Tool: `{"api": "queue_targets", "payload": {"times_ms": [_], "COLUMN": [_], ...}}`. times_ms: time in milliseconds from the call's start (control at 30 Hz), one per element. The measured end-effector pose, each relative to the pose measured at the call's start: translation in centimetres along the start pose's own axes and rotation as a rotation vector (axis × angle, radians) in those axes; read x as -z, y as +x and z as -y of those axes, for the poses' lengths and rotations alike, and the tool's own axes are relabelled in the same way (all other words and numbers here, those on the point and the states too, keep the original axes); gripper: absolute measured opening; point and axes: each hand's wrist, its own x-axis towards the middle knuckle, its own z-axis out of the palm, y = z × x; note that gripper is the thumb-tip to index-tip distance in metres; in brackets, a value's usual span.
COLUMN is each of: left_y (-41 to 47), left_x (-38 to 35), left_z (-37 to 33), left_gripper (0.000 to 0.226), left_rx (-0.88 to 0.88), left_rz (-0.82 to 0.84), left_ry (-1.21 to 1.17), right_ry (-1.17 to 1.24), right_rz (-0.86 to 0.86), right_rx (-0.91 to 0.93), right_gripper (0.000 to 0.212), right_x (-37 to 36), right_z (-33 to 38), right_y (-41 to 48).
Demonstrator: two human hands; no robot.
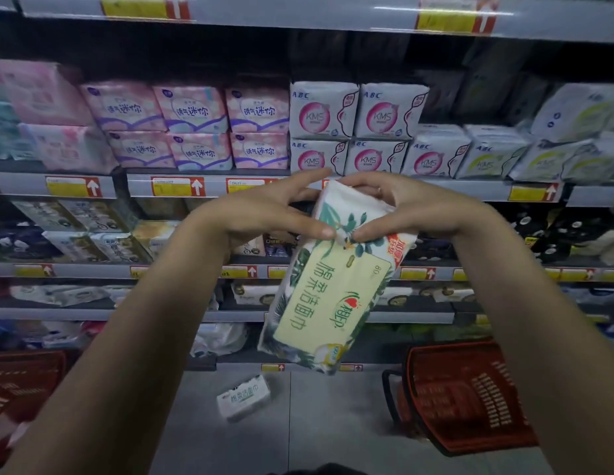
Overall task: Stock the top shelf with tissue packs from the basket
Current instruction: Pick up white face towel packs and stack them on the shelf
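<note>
Shop aisle, dim; tiered shelving with yellow-and-red price tags, grey floor below.

1. Left basket (21, 382): red, at the floor's left edge, partly cut off; contents cannot be told.
2. Pink packs (196, 128): stacked two high on the second tier.
3. Left hand (264, 214): fingers spread, thumb tip on the pack's face, fingers reaching behind its upper end.
4. Loose pack (244, 397): lying on the floor, centre, well apart from both baskets.
5. Tissue pack (329, 296): held in mid-air, tilted, hanging from its upper end, in front of the middle tiers.
6. Right hand (412, 207): pinching that same end, thumb in front, fingers over the top.
7. Right basket (470, 395): red, on the floor; no pack shows inside.

Status: judged mid-task. The pack is lifted but not shelved. The top shelf (298, 12) shows only its front edge, so its stock cannot be told. The loose pack probably needs collecting.
</note>
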Motion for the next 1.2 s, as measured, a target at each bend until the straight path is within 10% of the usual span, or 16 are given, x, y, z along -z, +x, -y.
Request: {"api": "queue_targets", "payload": {"times_ms": [333,833,1067,1200], "left_y": [-0.1,-2.3,-1.6,-1.7], "left_x": [-1.4,-5.4,-7.2,-8.2], "left_z": [-0.2,6.5,7.2,7.3], "left_gripper": [0.108,0.070,0.078,0.036], "left_rx": [0.009,-0.271,-0.268,-0.247], "left_rz": [-0.168,-0.768,-0.866,-0.786], "left_ry": [-0.115,-0.958,-1.194,-1.229], "right_ry": [-0.181,0.589,0.868,0.965], "right_rz": [0.110,-0.801,-0.640,-0.601], "right_rx": [0.015,-0.005,-0.067,0.013], "right_gripper": [0.079,0.075,0.118,0.104], "right_x": [0.2,-5.7,-9.5,-9.9], "right_z": [2.2,-7.0,-8.0,-7.0], "right_y": [0.3,-6.2,-5.4,-5.2]}}
